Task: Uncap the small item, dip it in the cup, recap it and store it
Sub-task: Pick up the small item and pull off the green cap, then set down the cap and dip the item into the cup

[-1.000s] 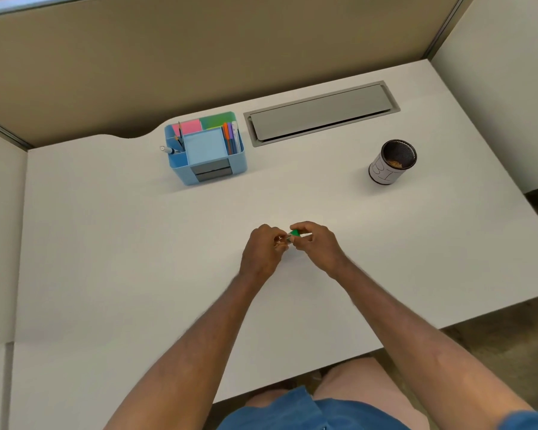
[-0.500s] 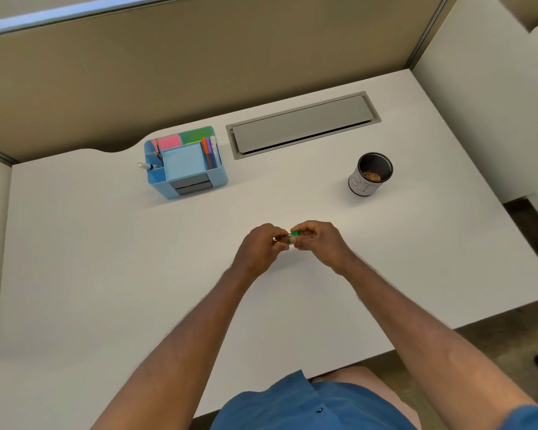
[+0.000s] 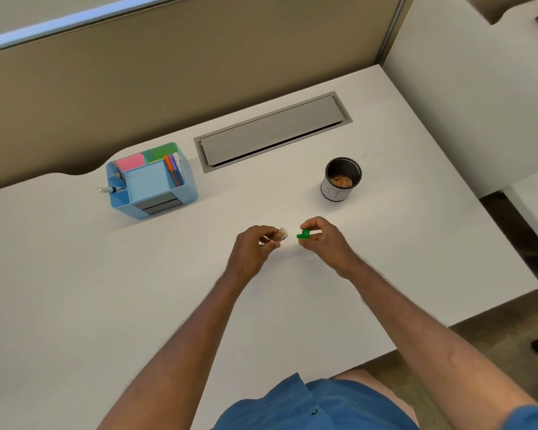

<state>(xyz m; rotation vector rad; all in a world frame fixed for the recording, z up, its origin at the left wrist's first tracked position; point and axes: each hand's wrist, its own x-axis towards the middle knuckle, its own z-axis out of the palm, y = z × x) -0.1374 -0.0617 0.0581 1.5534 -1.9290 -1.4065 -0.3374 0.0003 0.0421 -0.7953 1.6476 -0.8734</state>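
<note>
Left hand (image 3: pixel 255 245): pinches clear vial (image 3: pixel 280 234), body half hidden by fingers | Right hand (image 3: pixel 322 235): pinches green cap (image 3: pixel 303 235), apart from vial | Cup (image 3: pixel 342 178): contents indistinct

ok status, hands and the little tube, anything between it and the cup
Left hand holds clear tube, uncapped. Right hand pinches green cap. Desk bare up to cup.

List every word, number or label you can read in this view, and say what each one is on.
Nothing here can be read for certain.
Cup: dark handwritten marks on its white side, possibly digits, too blurred to quote.
Blue desk organizer: sticky notes and pens, no legible print.
Small clear item in the left hand and green cap in the right hand: no text visible.
</note>
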